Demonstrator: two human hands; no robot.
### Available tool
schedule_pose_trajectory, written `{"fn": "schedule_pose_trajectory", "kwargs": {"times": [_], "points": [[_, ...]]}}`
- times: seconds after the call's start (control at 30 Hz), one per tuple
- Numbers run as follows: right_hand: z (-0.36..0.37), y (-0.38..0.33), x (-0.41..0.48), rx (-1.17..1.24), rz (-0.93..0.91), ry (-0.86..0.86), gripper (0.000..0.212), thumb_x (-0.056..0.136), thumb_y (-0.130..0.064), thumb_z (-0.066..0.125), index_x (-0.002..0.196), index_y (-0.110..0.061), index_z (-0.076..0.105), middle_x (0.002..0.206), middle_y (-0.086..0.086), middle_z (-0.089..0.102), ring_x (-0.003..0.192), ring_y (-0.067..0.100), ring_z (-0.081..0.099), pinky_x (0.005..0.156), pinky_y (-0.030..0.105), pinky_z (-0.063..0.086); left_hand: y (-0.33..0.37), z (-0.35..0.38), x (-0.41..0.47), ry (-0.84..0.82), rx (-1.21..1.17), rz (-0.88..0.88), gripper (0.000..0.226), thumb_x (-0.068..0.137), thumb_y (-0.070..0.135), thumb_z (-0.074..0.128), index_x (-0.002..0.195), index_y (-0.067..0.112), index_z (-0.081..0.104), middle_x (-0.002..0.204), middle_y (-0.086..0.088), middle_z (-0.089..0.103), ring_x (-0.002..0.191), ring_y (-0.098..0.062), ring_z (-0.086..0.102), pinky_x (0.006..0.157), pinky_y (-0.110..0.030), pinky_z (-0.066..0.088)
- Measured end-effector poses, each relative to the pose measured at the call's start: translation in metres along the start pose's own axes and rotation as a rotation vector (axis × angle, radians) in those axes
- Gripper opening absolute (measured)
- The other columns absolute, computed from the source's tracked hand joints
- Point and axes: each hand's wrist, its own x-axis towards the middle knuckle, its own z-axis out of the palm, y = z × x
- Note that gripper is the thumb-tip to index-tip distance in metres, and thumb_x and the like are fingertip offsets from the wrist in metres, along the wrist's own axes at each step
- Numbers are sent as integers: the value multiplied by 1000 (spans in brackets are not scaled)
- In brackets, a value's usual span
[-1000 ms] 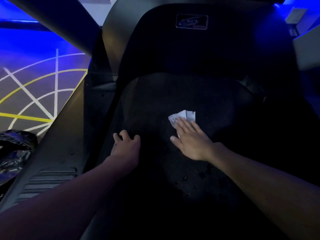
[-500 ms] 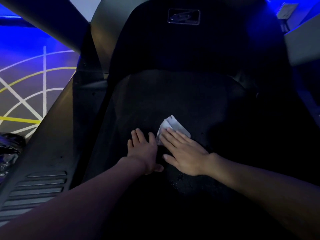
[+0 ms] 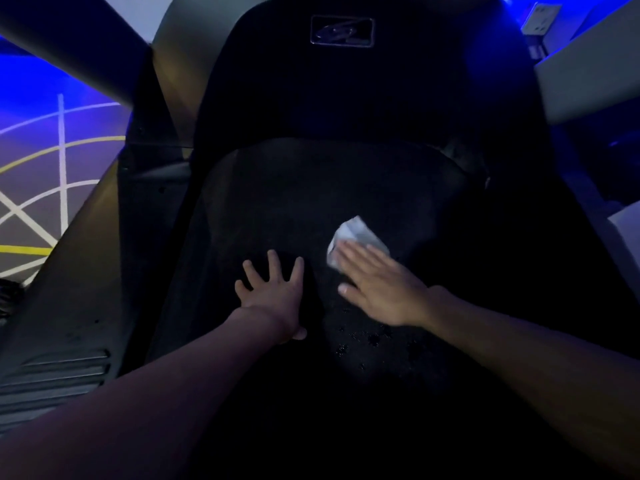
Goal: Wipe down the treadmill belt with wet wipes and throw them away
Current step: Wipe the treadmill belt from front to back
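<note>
The black treadmill belt (image 3: 294, 202) fills the middle of the view, dimly lit. A crumpled white wet wipe (image 3: 353, 233) lies on it, right of centre. My right hand (image 3: 377, 282) presses flat on the wipe with straight fingers, covering its near part. My left hand (image 3: 273, 292) rests flat on the belt just to the left, fingers spread, holding nothing. Small wet spots (image 3: 367, 341) show on the belt below my right wrist.
The treadmill's motor cover with a logo plate (image 3: 342, 31) rises at the far end. A grey side rail with ribbed tread (image 3: 59, 372) runs along the left. Beyond it the floor (image 3: 41, 174) has white and yellow lines. A pale surface (image 3: 588, 74) stands at the upper right.
My right hand slid the wipe toward the left, then back to the right. My left hand moved right toward centre and spread its fingers flat on the belt.
</note>
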Motion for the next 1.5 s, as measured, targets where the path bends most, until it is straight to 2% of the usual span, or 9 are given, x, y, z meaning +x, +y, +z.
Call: {"fn": "schedule_pose_trajectory", "kwargs": {"times": [0.1, 0.3, 0.43, 0.6, 0.73, 1.0, 1.17, 1.33, 1.5], "points": [[-1, 2, 8, 24, 160, 38, 71, 96, -57, 2, 153, -18, -15, 160, -1, -25, 145, 11, -27, 120, 36, -14, 0, 0, 0, -6, 7, -6, 123, 77, 39, 79, 152, 31, -19, 157, -17, -28, 141, -55, -14, 114, -66, 13], [10, 10, -24, -29, -118, 48, 74, 98, -61, 2, 155, -16, -1, 163, 2, -10, 149, 13, -15, 122, 38, -5, 3, -2, -2, -18, 51, -20, 124, 77, 40, 79, 152, 30, -19, 157, -19, -26, 141, -56, -11, 114, -65, 15], [7, 37, -10, 74, 250, 61, 88, 85, -66, -12, 155, -14, -4, 163, 5, -13, 148, 15, -16, 122, 41, -8, 4, -5, -3, -9, 137, 20, 123, 77, 40, 79, 153, 24, -17, 157, -19, -25, 144, -51, -12, 114, -63, 18], [14, 4, -43, 43, -39, -22, 71, 98, -60, 6, 153, -21, -15, 158, -4, -28, 144, 9, -29, 120, 35, -15, 14, -7, -5, 36, 240, 319, 107, 85, 20, 70, 155, 20, -10, 161, -11, -19, 150, -29, -11, 121, -43, 15], [14, 46, -38, 77, 132, 112, 78, 95, -61, 2, 156, -13, 8, 164, 4, 0, 150, 15, -8, 123, 42, -2, 32, -8, -4, -23, 224, 258, 102, 85, 3, 63, 155, 13, -11, 159, -20, -19, 148, -39, -10, 120, -49, 18], [19, 38, -73, 62, 6, 15, 75, 94, -62, 4, 156, -21, -3, 161, -5, -20, 146, 7, -23, 121, 36, -8, 59, 1, -6, -86, 124, 149, 132, 72, 59, 76, 151, 25, -24, 151, -29, -31, 141, -50, -23, 115, -65, 6], [16, 77, -49, 126, 422, 49, 74, 94, -56, 4, 155, -15, -8, 162, 1, -18, 147, 12, -23, 121, 42, -9, 68, 9, -8, -15, 155, 254, 122, 79, 40, 77, 153, 9, -17, 156, -19, -30, 144, -43, -22, 116, -64, 9], [31, 50, -88, 89, 192, 21, 89, 85, -70, -11, 156, -16, -2, 161, -1, -14, 148, 11, -17, 122, 39, -3, 95, 8, -6, -169, 50, 273, 136, 70, 58, 77, 150, 19, -26, 148, -19, -42, 136, -47, -36, 111, -69, -6], [19, 73, -65, 331, 718, 92, 69, 100, -49, 18, 156, -14, -3, 164, 4, -11, 149, 15, -15, 121, 40, -7, 101, 20, -12, -77, 93, 232, 134, 73, 54, 77, 149, 18, -27, 147, -25, -41, 134, -52, -34, 109, -73, -5]]}}
